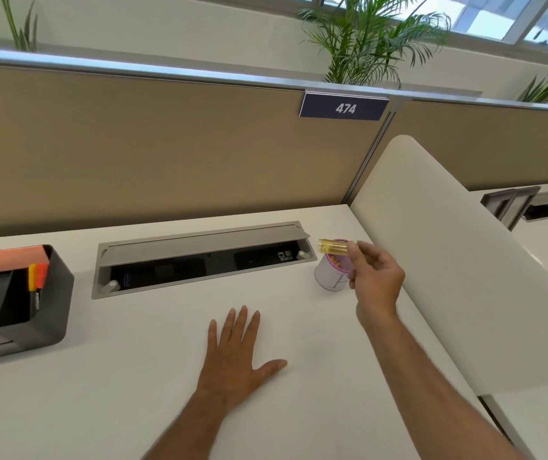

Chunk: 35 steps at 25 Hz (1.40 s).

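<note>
Right hand [377,280] pinches yellow translucent tube [333,246] just above lilac cup [330,277] on white desk [153,343]. Left hand [237,353] flat, fingers spread, holding nothing. Partition sign [344,107] reads "474".

The table [153,327] is plain white. The small tube [332,246] is translucent yellow. The cup [329,277] is pale lilac with a purple rim. The organiser [50,293] is dark grey, holding pink notes [17,257] and orange-red markers [38,277].
</note>
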Each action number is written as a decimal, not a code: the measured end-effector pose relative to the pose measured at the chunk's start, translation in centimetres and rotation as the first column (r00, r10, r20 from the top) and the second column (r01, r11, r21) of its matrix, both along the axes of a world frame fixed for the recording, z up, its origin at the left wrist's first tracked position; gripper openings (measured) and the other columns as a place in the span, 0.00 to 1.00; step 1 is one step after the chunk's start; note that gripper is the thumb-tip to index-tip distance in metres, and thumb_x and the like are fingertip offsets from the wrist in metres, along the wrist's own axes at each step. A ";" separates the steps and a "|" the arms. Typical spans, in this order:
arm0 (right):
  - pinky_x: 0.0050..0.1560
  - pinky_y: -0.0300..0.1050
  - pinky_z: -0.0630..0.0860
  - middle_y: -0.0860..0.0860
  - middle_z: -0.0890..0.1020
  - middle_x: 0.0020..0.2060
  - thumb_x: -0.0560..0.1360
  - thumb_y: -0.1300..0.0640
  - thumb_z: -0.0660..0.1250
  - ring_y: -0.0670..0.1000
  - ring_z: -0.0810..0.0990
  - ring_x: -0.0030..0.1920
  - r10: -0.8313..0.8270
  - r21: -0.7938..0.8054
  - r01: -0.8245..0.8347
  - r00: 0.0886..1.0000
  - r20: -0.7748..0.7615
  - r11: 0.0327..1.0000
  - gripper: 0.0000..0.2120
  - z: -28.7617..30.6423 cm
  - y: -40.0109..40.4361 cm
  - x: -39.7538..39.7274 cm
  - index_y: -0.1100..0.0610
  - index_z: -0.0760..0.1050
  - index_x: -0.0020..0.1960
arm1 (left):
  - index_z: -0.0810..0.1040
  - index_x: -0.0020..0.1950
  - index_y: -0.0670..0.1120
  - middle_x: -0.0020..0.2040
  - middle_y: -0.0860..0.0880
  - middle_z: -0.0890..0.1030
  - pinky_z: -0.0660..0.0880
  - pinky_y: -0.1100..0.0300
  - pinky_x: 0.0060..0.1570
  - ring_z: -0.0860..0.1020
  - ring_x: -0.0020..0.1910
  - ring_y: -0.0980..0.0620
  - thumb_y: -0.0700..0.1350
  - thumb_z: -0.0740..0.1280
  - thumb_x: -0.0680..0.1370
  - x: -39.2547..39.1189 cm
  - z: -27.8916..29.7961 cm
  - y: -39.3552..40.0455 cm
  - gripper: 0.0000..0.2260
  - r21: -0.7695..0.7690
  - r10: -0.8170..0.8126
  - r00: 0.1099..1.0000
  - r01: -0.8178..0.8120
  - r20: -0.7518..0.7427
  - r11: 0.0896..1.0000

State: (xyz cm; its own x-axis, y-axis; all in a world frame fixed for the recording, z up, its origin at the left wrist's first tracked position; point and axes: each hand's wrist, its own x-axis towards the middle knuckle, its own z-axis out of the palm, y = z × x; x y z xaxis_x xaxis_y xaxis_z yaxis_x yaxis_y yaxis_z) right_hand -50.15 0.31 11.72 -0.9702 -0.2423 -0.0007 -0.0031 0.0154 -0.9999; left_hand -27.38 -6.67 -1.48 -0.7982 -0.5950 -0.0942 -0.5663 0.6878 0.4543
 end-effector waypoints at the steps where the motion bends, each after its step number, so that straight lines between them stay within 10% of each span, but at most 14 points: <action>1: 0.24 0.39 0.72 0.53 0.85 0.40 0.72 0.56 0.77 0.46 0.74 0.25 0.038 -0.078 -0.026 0.988 0.153 0.997 0.03 0.2 0.2 1.5 0.53 0.84 0.45 | 0.46 0.80 0.54 0.82 0.51 0.45 0.40 0.45 0.77 0.41 0.79 0.51 0.79 0.46 0.70 0.0 0.9 0.0 0.46 0.096 0.044 0.996 -0.036 -0.083 0.995; 6: 0.20 0.35 0.67 0.54 0.88 0.44 0.73 0.50 0.75 0.44 0.69 0.23 0.291 -0.220 -0.192 0.704 0.648 0.956 0.12 0.3 1.5 10.1 0.58 0.84 0.50 | 0.64 0.70 0.68 0.70 0.70 0.67 0.65 0.66 0.64 0.66 0.68 0.66 0.71 0.67 0.70 0.5 6.4 1.2 0.30 0.484 0.356 0.759 -0.062 -0.545 0.873; 15: 0.32 0.42 0.77 0.51 0.89 0.45 0.76 0.44 0.70 0.49 0.76 0.33 0.545 -0.233 -0.563 0.484 0.684 0.793 0.16 -0.5 3.2 23.0 0.56 0.86 0.51 | 0.80 0.57 0.63 0.53 0.63 0.85 0.77 0.68 0.50 0.83 0.53 0.55 0.50 0.72 0.74 10.4 9.8 3.5 0.13 0.462 0.487 0.456 -0.173 -0.745 0.870; 19: 0.37 0.36 0.79 0.48 0.86 0.52 0.73 0.49 0.74 0.47 0.84 0.41 0.598 0.296 -0.675 0.737 0.315 0.676 0.08 -3.4 4.8 26.8 0.48 0.83 0.52 | 0.80 0.58 0.62 0.53 0.65 0.84 0.77 0.69 0.50 0.82 0.52 0.57 0.49 0.73 0.74 15.4 9.4 3.6 0.14 0.425 0.503 0.459 -0.269 -0.732 0.864; 25: 0.62 0.42 0.72 0.45 0.72 0.64 0.71 0.42 0.70 0.49 0.70 0.65 0.901 0.868 -0.474 0.427 0.077 0.150 0.29 -9.3 6.5 29.7 0.47 0.70 0.70 | 0.81 0.57 0.60 0.53 0.66 0.84 0.77 0.69 0.48 0.82 0.50 0.57 0.51 0.74 0.73 20.3 8.8 4.5 0.14 0.373 0.508 0.475 -0.354 -0.718 0.858; 35: 0.58 0.35 0.74 0.46 0.81 0.54 0.75 0.54 0.72 0.45 0.80 0.52 0.839 0.744 -0.530 0.538 -0.075 0.406 0.18 -9.3 7.9 30.1 0.49 0.77 0.65 | 0.82 0.56 0.55 0.53 0.62 0.85 0.79 0.65 0.49 0.82 0.52 0.56 0.50 0.76 0.72 22.6 8.6 5.8 0.13 0.251 0.404 0.503 -0.345 -0.764 0.904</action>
